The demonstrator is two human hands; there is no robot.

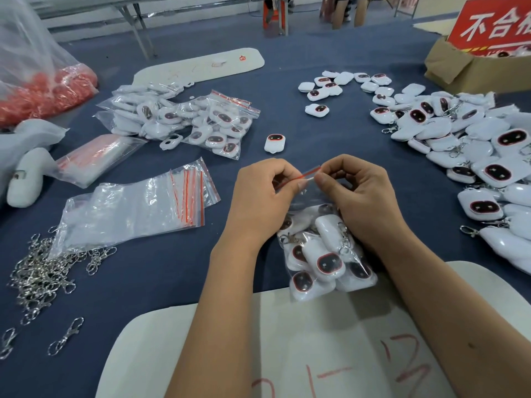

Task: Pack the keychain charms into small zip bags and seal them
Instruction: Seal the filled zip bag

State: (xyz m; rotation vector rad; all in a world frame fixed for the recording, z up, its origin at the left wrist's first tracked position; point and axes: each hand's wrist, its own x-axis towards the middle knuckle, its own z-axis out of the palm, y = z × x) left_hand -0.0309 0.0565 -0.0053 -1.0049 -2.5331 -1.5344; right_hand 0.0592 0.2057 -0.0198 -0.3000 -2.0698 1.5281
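Note:
A clear zip bag (324, 254) filled with several white keychain charms hangs upright in front of me, its bottom resting on a white board (287, 340). My left hand (264, 193) and my right hand (359, 191) both pinch the bag's red zip strip (309, 173) at the top, thumbs and fingers pressed together on it. A big heap of loose white charms (474, 145) with dark oval faces lies to the right. Empty zip bags (138, 205) lie to the left. Filled bags (195, 119) are piled at the back left.
Loose metal clasps (43, 271) are scattered at the front left. A single charm (275, 143) lies just beyond my hands. A cardboard box (471, 67) with a red sign stands at the back right. A plastic sack of red pieces (46, 90) sits far left.

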